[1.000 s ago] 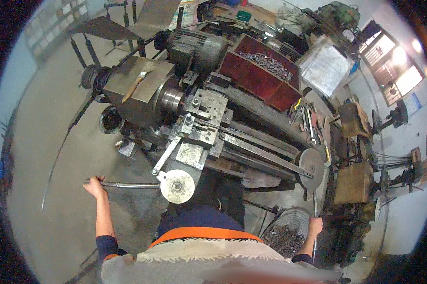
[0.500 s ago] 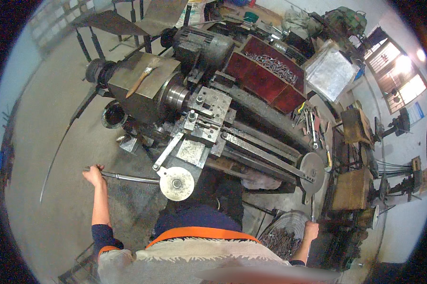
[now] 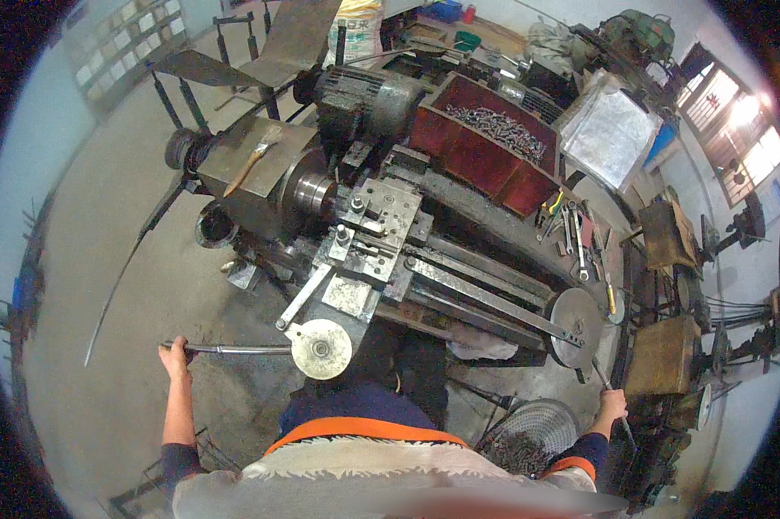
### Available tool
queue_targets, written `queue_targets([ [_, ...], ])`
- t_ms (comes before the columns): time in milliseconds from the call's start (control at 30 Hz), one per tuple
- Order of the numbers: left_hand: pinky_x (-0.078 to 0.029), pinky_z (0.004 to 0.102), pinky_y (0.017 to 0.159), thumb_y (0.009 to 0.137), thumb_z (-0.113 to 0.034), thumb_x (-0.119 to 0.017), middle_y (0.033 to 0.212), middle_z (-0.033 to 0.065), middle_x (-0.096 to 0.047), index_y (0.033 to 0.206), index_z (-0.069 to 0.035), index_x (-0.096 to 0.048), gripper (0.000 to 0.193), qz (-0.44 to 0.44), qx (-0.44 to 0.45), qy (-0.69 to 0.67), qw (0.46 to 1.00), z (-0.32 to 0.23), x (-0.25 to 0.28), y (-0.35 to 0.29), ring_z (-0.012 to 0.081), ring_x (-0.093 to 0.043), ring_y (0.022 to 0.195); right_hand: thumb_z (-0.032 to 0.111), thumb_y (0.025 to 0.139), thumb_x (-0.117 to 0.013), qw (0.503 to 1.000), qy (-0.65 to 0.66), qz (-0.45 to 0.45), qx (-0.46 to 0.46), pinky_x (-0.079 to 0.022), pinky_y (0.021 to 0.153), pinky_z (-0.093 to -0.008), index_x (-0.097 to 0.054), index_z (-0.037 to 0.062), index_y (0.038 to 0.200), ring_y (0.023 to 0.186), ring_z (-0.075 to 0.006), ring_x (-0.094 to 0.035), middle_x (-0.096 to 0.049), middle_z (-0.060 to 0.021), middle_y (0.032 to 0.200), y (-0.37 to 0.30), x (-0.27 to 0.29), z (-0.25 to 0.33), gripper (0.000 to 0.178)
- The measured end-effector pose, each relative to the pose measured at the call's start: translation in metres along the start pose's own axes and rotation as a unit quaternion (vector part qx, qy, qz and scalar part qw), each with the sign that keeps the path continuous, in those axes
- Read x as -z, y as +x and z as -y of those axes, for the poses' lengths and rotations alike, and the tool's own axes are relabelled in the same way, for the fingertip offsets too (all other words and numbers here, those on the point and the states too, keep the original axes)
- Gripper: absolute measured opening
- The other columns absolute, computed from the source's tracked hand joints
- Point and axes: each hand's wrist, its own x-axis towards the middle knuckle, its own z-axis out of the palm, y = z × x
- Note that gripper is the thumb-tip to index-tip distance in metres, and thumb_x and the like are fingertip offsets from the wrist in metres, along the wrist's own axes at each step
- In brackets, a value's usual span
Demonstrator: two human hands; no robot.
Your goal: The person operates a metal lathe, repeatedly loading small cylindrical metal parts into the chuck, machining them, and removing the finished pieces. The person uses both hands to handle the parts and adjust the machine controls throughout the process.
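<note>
My left hand (image 3: 175, 353) is closed around the end of a long metal lever (image 3: 243, 350). That lever joins a round pale metal disc (image 3: 321, 348), which a flat link (image 3: 305, 296) connects to the tool slide (image 3: 381, 216) of a lathe-like machine. On the right, my right hand (image 3: 613, 406) grips a second lever (image 3: 601, 373), which slants down from under a larger grey disc (image 3: 575, 327). A long flat bar (image 3: 485, 297) runs from this disc to the slide. Left of the slide sits the shiny round spindle chuck (image 3: 314, 192).
A dark red box (image 3: 472, 143) of small metal parts stands behind the machine, near wrenches (image 3: 578, 242). A brush (image 3: 247, 169) lies on the headstock (image 3: 269, 156). By my right arm is a basket (image 3: 550, 419) of dark metal pieces. An electric motor (image 3: 368, 97) sits at the back.
My right hand has swung its lever outward to the right. My left hand and its lever sit slightly lower in the picture, and the whole view has shifted a little.
</note>
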Motion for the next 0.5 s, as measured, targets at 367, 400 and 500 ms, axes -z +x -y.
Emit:
queue_targets([
  [367, -0.049, 0.0382, 0.063, 0.072, -0.015, -0.055, 0.079, 0.0211, -0.064, 0.090, 0.002, -0.063, 0.026, 0.177, -0.291, 0.336, 0.878, -0.023, -0.089, 0.119, 0.0314, -0.063, 0.071, 0.032, 0.075, -0.057, 0.998, 0.045, -0.050, -0.012, -0.042, 0.087, -0.0471, -0.045, 0.0038, 0.120, 0.118, -0.0307, -0.042, -0.046, -0.0156, 0.126, -0.071, 0.003, 0.016, 0.055],
  [400, -0.049, 0.0402, 0.066, 0.073, -0.017, -0.056, 0.080, 0.0222, -0.063, 0.090, 0.001, -0.062, 0.026, 0.187, -0.323, 0.386, 0.844, -0.022, -0.111, 0.120, 0.0335, -0.062, 0.075, 0.033, 0.073, -0.060, 0.998, 0.063, -0.029, -0.009, -0.040, 0.090, -0.0465, -0.044, 0.0034, 0.122, 0.120, -0.0310, -0.039, -0.045, -0.0161, 0.127, -0.080, 0.016, 0.020, 0.059],
  [500, -0.049, 0.0429, 0.070, 0.074, -0.022, -0.057, 0.082, 0.0221, -0.062, 0.091, 0.000, -0.059, 0.028, 0.218, -0.390, 0.508, 0.736, -0.023, -0.165, 0.111, 0.0349, -0.061, 0.080, 0.033, 0.062, -0.070, 0.995, 0.098, 0.005, 0.004, -0.041, 0.090, -0.0436, -0.046, 0.0030, 0.120, 0.115, -0.0324, -0.044, -0.048, -0.0163, 0.124, -0.096, 0.041, 0.020, 0.070],
])
